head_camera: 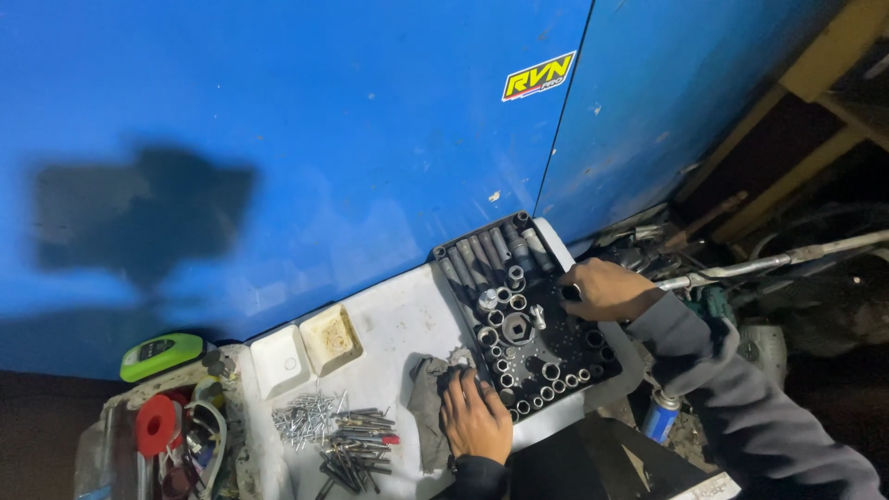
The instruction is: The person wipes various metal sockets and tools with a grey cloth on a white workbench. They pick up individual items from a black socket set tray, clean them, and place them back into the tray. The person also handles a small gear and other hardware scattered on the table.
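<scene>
- Resting on a dark grey rag [428,398], the left hand [475,417] is lying flat, fingers spread over the cloth and pinching nothing; the rag is lying just beside the near-left corner of the socket tray [556,361].
- Reaching into the tray's far right side, the right hand [604,289] is curling its fingers down among the sockets; whether they are closing on one, I cannot tell.
- Sockets [507,324] are sitting upright in the tray's wells, long ones along its far edge; some wells are showing empty.
- Judging handling: sockets are looking like small, stiff, dense steel, possibly oily and slippery; gripping by the knurled or round outer wall with fingertips seems best. The rag is looking soft and limp, bunching anywhere.
- Loose screws and bits [338,435] are lying left of the tray, past the rag.
</scene>
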